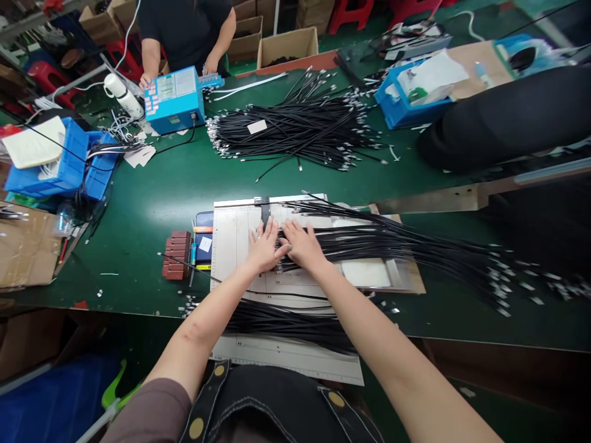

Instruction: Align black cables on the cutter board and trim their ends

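Note:
My left hand [265, 249] lies on a pale guillotine-style cutting board [235, 246], fingers spread, thumb reaching toward the other hand. Beside it, my right hand [302, 247] rests with outstretched fingers over the left ends of a row of black cables [360, 241]. These cables run off to the right and end in silvery connectors [501, 289]. A dark stop piece [265, 209] sits on the board just beyond my left fingers. Nearer my body, a second bundle of black cables [286, 323] crosses the board. The cable ends under my right hand are partly hidden.
A long metal blade arm [429, 200] extends right from the board. Beyond lies a large cable heap [295, 126]. Across the table a person [184, 37] stands at a blue machine [175, 98]. Brown blocks [176, 255] and blue bins [55, 160] are left.

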`<action>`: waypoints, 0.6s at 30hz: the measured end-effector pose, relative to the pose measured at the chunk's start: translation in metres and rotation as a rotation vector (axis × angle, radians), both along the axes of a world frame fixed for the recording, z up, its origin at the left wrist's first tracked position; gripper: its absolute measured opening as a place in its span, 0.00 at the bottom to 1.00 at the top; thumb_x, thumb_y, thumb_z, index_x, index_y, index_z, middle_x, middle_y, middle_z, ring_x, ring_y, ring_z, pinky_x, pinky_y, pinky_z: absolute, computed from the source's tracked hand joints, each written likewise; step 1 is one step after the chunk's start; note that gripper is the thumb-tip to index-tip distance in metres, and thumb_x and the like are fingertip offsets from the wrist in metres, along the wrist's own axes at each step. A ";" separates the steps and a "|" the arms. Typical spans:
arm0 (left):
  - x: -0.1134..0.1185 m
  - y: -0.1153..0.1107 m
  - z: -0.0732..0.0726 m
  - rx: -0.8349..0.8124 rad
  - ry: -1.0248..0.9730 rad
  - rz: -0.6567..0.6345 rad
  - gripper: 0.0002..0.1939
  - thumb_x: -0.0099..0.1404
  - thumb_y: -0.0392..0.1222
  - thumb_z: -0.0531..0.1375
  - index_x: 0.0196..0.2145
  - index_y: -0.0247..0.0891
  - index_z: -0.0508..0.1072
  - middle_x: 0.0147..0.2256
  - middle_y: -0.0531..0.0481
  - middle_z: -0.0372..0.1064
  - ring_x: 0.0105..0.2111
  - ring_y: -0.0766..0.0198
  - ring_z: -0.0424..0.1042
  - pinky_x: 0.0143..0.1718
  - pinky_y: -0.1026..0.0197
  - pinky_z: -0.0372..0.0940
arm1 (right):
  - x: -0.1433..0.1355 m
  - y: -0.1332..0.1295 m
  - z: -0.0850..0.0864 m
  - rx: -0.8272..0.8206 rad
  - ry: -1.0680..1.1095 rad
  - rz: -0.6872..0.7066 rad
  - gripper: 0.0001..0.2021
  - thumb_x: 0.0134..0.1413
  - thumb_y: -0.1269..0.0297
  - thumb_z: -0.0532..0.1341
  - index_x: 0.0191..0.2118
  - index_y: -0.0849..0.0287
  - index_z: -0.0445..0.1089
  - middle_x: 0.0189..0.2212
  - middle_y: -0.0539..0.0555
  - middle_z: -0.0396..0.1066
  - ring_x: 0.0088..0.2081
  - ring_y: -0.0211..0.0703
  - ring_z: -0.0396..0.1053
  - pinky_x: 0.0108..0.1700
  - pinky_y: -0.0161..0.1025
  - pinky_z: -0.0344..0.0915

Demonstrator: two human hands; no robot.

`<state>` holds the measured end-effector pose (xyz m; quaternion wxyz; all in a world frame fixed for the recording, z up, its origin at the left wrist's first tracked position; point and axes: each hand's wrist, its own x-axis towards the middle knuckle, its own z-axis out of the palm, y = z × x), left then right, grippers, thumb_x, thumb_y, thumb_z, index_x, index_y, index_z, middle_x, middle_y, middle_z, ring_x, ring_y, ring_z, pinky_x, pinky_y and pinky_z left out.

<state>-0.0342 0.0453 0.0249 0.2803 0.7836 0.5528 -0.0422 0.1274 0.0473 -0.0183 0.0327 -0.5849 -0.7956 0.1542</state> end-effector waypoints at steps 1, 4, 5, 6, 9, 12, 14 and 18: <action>0.000 0.002 -0.001 0.002 -0.004 0.001 0.40 0.72 0.64 0.38 0.73 0.41 0.40 0.74 0.47 0.31 0.73 0.46 0.33 0.69 0.31 0.37 | -0.002 0.006 0.002 -0.003 0.005 0.039 0.27 0.69 0.58 0.43 0.67 0.63 0.60 0.67 0.61 0.57 0.69 0.56 0.51 0.68 0.64 0.45; 0.004 0.006 -0.003 0.032 0.031 -0.068 0.40 0.71 0.67 0.41 0.73 0.43 0.43 0.73 0.50 0.36 0.73 0.47 0.32 0.69 0.30 0.34 | 0.015 0.019 0.004 0.063 -0.022 -0.053 0.29 0.69 0.56 0.42 0.68 0.65 0.58 0.69 0.63 0.52 0.69 0.61 0.49 0.67 0.69 0.46; 0.005 0.004 -0.004 0.051 0.052 -0.086 0.41 0.71 0.68 0.41 0.73 0.44 0.45 0.73 0.50 0.38 0.73 0.47 0.32 0.69 0.30 0.32 | 0.027 0.020 0.003 0.082 -0.045 -0.119 0.30 0.69 0.54 0.42 0.68 0.67 0.57 0.70 0.65 0.51 0.69 0.64 0.49 0.65 0.71 0.47; 0.006 0.001 -0.004 0.070 0.072 -0.097 0.41 0.70 0.69 0.42 0.73 0.44 0.46 0.73 0.50 0.39 0.73 0.46 0.32 0.69 0.30 0.32 | 0.039 0.017 0.001 0.091 -0.071 -0.164 0.32 0.68 0.53 0.42 0.69 0.68 0.56 0.70 0.67 0.50 0.69 0.65 0.48 0.64 0.73 0.48; 0.006 -0.014 -0.005 0.070 0.097 -0.112 0.41 0.70 0.68 0.43 0.72 0.44 0.48 0.73 0.50 0.40 0.73 0.45 0.33 0.69 0.29 0.33 | 0.059 -0.001 -0.008 0.093 -0.121 -0.105 0.33 0.67 0.50 0.43 0.70 0.64 0.55 0.69 0.65 0.52 0.69 0.64 0.48 0.64 0.73 0.48; 0.001 -0.023 -0.005 0.012 0.070 -0.118 0.39 0.71 0.65 0.44 0.73 0.45 0.46 0.73 0.49 0.39 0.73 0.46 0.32 0.68 0.28 0.36 | 0.044 -0.017 -0.015 0.114 -0.105 -0.017 0.31 0.68 0.51 0.44 0.69 0.61 0.57 0.69 0.62 0.54 0.69 0.60 0.50 0.66 0.70 0.45; -0.005 -0.021 -0.005 -0.001 0.042 -0.071 0.38 0.73 0.63 0.43 0.73 0.44 0.42 0.74 0.48 0.36 0.73 0.49 0.34 0.68 0.31 0.37 | 0.019 -0.020 -0.018 0.118 -0.066 0.026 0.30 0.68 0.52 0.45 0.68 0.62 0.59 0.68 0.62 0.55 0.69 0.59 0.51 0.68 0.68 0.44; -0.007 -0.001 -0.006 0.046 0.030 0.063 0.37 0.74 0.60 0.40 0.74 0.43 0.37 0.74 0.46 0.29 0.73 0.51 0.33 0.69 0.37 0.39 | -0.020 -0.008 -0.018 0.109 0.012 0.098 0.30 0.65 0.58 0.48 0.69 0.65 0.56 0.68 0.64 0.56 0.69 0.57 0.50 0.69 0.60 0.46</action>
